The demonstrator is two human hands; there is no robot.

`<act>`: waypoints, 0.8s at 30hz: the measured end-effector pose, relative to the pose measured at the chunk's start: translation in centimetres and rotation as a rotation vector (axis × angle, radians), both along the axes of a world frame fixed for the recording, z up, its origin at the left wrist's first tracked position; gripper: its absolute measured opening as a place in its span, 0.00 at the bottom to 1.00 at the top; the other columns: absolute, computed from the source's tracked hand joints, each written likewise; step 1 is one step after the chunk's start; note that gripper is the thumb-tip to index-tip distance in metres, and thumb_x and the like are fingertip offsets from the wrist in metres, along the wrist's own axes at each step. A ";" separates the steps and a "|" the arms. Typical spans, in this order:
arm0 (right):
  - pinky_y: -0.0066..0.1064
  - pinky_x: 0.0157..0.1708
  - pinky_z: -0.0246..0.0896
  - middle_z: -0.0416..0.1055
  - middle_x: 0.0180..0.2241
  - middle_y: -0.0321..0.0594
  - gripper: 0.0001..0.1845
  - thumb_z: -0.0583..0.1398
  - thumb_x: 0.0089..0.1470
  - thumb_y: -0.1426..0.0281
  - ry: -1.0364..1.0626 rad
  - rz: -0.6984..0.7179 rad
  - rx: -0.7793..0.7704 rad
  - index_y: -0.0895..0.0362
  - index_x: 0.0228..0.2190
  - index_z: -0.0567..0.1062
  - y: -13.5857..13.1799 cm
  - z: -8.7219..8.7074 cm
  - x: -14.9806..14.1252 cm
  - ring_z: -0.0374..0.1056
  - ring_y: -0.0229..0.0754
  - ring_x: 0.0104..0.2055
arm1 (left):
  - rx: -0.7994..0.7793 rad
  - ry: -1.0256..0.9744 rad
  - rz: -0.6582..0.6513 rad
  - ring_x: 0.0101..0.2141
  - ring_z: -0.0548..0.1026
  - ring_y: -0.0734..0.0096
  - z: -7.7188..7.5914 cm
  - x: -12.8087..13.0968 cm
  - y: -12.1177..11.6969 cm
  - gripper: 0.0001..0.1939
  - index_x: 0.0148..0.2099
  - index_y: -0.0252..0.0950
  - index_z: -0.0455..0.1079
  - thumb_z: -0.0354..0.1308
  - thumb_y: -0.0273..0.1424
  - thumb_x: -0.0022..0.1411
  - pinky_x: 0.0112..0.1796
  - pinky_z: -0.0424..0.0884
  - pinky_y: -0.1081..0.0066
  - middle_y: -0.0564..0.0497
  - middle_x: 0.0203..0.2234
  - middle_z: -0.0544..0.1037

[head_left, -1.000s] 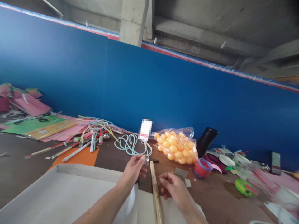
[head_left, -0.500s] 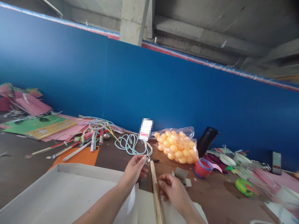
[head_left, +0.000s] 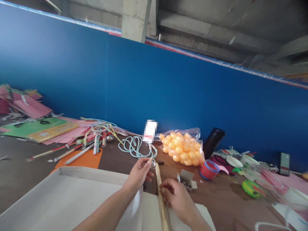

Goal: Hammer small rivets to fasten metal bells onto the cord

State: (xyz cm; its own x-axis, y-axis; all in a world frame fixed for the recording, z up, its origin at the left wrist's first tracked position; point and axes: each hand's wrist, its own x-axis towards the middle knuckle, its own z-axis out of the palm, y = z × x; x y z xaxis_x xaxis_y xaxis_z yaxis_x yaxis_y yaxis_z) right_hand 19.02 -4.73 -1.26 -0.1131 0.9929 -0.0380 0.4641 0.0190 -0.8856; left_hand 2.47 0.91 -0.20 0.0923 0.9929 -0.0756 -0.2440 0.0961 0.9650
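Between thumb and fingertips, my left hand [head_left: 141, 173] pinches a shiny silver ball [head_left: 153, 164], just beside the far end of a wooden stick [head_left: 158, 183]. The stick points away from me over pale sheets [head_left: 150, 208]. At the stick's right side is my right hand [head_left: 175, 197], its fingers curled and closed together. Whether those fingers grip the stick or some small thing, I cannot make out. Just beyond the right hand stands an opened small white box [head_left: 189, 175] with small metal pieces [head_left: 185, 183] in it.
A large white tray-like box lid [head_left: 93, 171] lies at left. Further back are a coiled light-blue cord [head_left: 137, 146], a bag of orange balls [head_left: 181, 149], a black bottle [head_left: 214, 142] and red-and-blue tape rolls [head_left: 209, 170]. A blue partition [head_left: 168, 86] stands behind the table.
My right hand has shifted slightly left, closer against the stick, so more of the small box shows. My left hand still holds the silver ball near the stick's end.
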 end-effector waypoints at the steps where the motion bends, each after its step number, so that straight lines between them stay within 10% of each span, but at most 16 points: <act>1: 0.22 0.20 0.56 0.68 0.21 0.33 0.06 0.54 0.51 0.71 -0.008 -0.001 0.004 0.56 0.30 0.71 -0.1 0.1 0.0 0.64 0.35 0.23 | 0.009 0.011 -0.007 0.20 0.70 0.78 -0.2 0.0 0.0 0.20 0.40 0.34 0.65 0.56 0.44 0.52 0.18 0.67 0.76 0.50 0.29 0.72; 24: 0.23 0.19 0.56 0.68 0.21 0.34 0.05 0.56 0.49 0.69 0.020 -0.014 -0.008 0.56 0.29 0.71 -0.1 0.1 0.1 0.64 0.37 0.23 | 0.112 0.137 -0.108 0.20 0.69 0.77 -1.1 0.4 -0.3 0.17 0.41 0.35 0.64 0.55 0.42 0.53 0.16 0.66 0.79 0.54 0.22 0.69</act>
State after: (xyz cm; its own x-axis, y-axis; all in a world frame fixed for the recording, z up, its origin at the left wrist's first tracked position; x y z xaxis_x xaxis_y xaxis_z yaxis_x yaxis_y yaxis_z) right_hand 19.10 -4.81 -1.17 -0.0998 0.9940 -0.0437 0.4466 0.0055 -0.8947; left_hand 2.91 0.65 -1.27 0.1955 0.9806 0.0156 -0.1036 0.0048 0.9946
